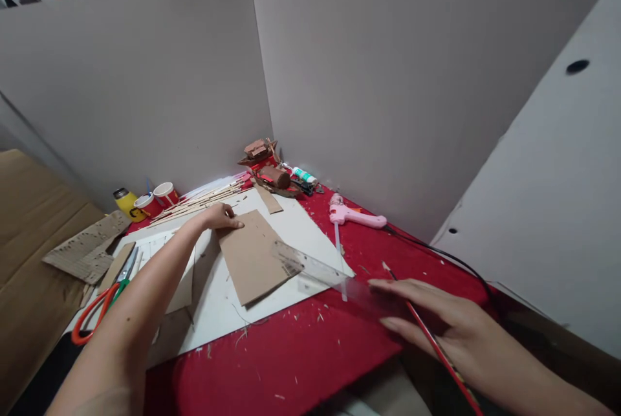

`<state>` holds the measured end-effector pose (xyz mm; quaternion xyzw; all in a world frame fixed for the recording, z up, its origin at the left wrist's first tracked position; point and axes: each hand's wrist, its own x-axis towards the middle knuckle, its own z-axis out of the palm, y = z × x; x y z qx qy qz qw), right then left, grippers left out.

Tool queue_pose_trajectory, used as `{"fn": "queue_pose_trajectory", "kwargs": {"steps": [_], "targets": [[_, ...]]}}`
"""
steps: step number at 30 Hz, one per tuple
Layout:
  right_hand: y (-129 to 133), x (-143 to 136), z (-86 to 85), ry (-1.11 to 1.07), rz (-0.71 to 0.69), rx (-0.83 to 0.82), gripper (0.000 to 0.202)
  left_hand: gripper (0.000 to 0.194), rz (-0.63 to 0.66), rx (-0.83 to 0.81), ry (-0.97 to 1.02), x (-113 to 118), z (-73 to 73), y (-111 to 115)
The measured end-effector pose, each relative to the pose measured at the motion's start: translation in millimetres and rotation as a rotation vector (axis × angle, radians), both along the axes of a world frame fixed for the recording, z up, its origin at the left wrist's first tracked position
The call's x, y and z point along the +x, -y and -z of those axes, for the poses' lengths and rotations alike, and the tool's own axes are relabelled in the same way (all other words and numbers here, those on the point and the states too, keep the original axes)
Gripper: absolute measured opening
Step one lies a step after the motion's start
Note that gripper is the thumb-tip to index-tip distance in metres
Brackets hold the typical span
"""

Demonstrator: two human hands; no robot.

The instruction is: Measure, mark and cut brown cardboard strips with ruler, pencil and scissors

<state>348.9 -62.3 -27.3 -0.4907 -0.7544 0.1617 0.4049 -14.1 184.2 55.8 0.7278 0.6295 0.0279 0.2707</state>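
My left hand (222,217) is closed on the far left corner of a brown cardboard piece (255,257), its thumb lying along the edge. The cardboard is on a white sheet (286,225). In my right hand (446,316), a clear plastic ruler (323,272) is pinched between thumb and fingers. The ruler's far end reaches over the cardboard's right side; whether it touches is hard to tell. A red pencil (427,332) also sits in that hand, crossing between the fingers with its tip pointing away from me.
A pink glue gun (359,215) with a black cord lies on the red cloth (272,364) at right. Orange-handled scissors (99,312) lie beside my left forearm. Thin wooden sticks (204,199), paper cups (165,194), a yellow bottle (129,204) and brown models (274,176) stand farther back, near the walls.
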Motion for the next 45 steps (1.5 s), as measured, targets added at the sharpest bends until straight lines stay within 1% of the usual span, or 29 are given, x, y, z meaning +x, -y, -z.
{"fn": "queue_pose_trajectory", "kwargs": {"steps": [3,5,7,9,12,14,15,17,19,22,24,26,29,33,35,37,38,40,42,43,45], "targets": [[-1.3,1.2,-2.2,-0.029,0.040,-0.007,0.032,0.035,-0.107,-0.006,0.180,-15.0,1.5,16.7],[-2.2,0.7,-5.4,-0.054,0.074,-0.017,0.034,0.035,-0.199,0.027,0.300,-25.9,5.7,34.3],[-3.9,-1.0,-9.9,-0.084,0.102,-0.027,0.035,0.036,-0.298,0.077,0.404,-35.7,14.0,57.4],[-7.6,-5.1,-15.6,-0.090,0.106,-0.024,0.035,0.036,-0.385,0.112,0.485,-43.0,26.6,84.7],[-19.1,-17.3,-26.0,-0.025,0.029,0.021,0.032,0.035,-0.453,0.096,0.565,-50.1,47.8,126.5],[-31.0,-29.5,-32.6,0.056,-0.054,0.075,0.030,0.033,-0.462,0.084,0.596,-55.1,57.3,149.4],[-38.0,-36.5,-35.6,0.100,-0.086,0.108,0.029,0.031,-0.462,0.089,0.599,-58.3,59.7,158.4],[-53.5,-51.6,-41.0,0.197,-0.159,0.138,0.030,0.029,-0.456,0.146,0.593,-65.7,59.8,171.7],[-70.1,-67.2,-46.1,0.282,-0.219,0.139,0.032,0.028,-0.443,0.271,0.566,-72.5,56.0,180.6],[-94.5,-89.3,-52.2,0.394,-0.276,0.078,0.034,0.028,-0.372,0.499,0.479,-74.8,49.7,190.6],[-108.8,-101.5,-53.3,0.449,-0.292,0.035,0.035,0.031,-0.260,0.606,0.404,-69.4,48.6,194.9],[-120.4,-110.3,-50.8,0.482,-0.307,-0.001,0.035,0.035,-0.121,0.674,0.329,-60.2,51.0,195.8],[-131.4,-116.2,-41.5,0.500,-0.337,-0.036,0.032,0.042,0.074,0.690,0.220,-45.2,60.0,190.6],[-136.9,-111.9,-26.8,0.475,-0.370,-0.044,0.035,0.053,0.231,0.643,0.091,-33.2,72.5,181.2],[-137.8,-104.1,-23.6,0.444,-0.373,-0.011,0.035,0.055,0.322,0.672,-0.042,-31.5,75.6,178.3],[-138.4,-92.8,-25.6,0.387,-0.340,0.050,0.033,0.057,0.415,0.741,-0.192,-31.8,76.7,176.1],[-138.6,-86.6,-28.1,0.348,-0.305,0.079,0.031,0.057,0.443,0.777,-0.235,-32.3,76.8,175.0],[-138.6,-75.0,-33.9,0.276,-0.176,0.093,0.029,0.058,0.481,0.806,-0.277,-33.7,77.0,172.5],[-138.1,-67.0,-36.9,0.228,-0.051,0.047,0.028,0.059,0.499,0.825,-0.290,-35.0,77.5,169.9],[-137.6,-64.8,-36.3,0.218,-0.018,0.013,0.028,0.060,0.509,0.828,-0.299,-35.5,77.9,168.8],[-136.5,-63.3,-31.3,0.209,0.007,-0.037,0.029,0.062,0.525,0.847,-0.309,-36.5,78.6,166.9]]}}
